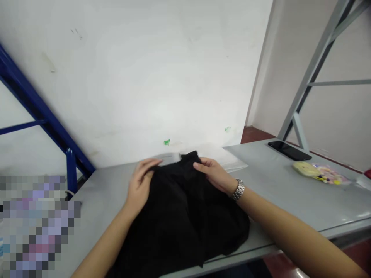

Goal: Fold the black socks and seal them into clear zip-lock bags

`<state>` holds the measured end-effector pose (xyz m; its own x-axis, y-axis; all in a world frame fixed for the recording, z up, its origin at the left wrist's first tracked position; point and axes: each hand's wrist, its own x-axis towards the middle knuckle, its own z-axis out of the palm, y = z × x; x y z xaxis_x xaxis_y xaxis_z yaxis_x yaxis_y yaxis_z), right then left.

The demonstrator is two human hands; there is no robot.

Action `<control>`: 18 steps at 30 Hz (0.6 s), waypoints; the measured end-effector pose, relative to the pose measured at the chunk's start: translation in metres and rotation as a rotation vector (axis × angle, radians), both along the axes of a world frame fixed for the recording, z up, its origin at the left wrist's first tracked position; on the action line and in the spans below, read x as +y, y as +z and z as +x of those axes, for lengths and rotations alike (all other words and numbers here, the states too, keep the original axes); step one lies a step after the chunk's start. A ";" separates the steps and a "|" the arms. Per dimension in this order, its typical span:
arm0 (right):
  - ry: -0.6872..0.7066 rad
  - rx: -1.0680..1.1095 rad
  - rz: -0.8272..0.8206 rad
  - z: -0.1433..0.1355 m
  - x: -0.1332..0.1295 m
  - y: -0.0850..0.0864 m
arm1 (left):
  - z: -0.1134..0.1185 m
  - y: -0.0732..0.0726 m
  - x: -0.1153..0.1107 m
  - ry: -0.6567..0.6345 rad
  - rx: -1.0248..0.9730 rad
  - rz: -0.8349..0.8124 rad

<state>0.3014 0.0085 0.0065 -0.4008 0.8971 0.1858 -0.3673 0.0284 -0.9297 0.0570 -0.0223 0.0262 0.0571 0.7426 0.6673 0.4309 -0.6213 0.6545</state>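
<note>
A black cloth garment [174,216] lies across the front of the grey table, its lower part reaching over the near edge. What kind of garment it is, I cannot tell. My left hand [142,181] pinches its upper left edge, fingers bent over the fabric. At the upper right, my right hand [213,172] grips the same edge between thumb and fingers, with a metal watch [239,190] on that wrist. Between the hands a bit of black fabric stands up. Behind the garment lies a clear plastic bag [228,159], partly covered.
On the right of the grey table [266,185] lie a black phone [290,150], a pale yellow item [305,168] and a colourful small packet [330,173]. A white wall [159,77] stands behind. Blue [43,104] and grey metal frames [313,65] flank the table.
</note>
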 end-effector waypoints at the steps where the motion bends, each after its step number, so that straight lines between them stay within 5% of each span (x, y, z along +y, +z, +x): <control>1: -0.022 0.052 -0.010 0.001 0.000 0.001 | -0.004 0.003 0.003 -0.014 -0.146 -0.011; 5: -0.029 0.160 -0.014 0.006 0.002 0.005 | -0.016 0.009 0.014 -0.187 -0.584 -0.277; 9: -0.111 0.088 -0.098 0.006 0.009 0.000 | -0.019 0.000 0.024 -0.177 -0.538 -0.900; 11: -0.223 0.004 -0.159 0.006 0.014 -0.006 | -0.018 -0.004 0.025 -0.185 -0.451 -1.069; 18: -0.397 0.035 -0.145 0.019 0.032 -0.017 | -0.010 0.001 -0.001 -0.249 0.247 -0.980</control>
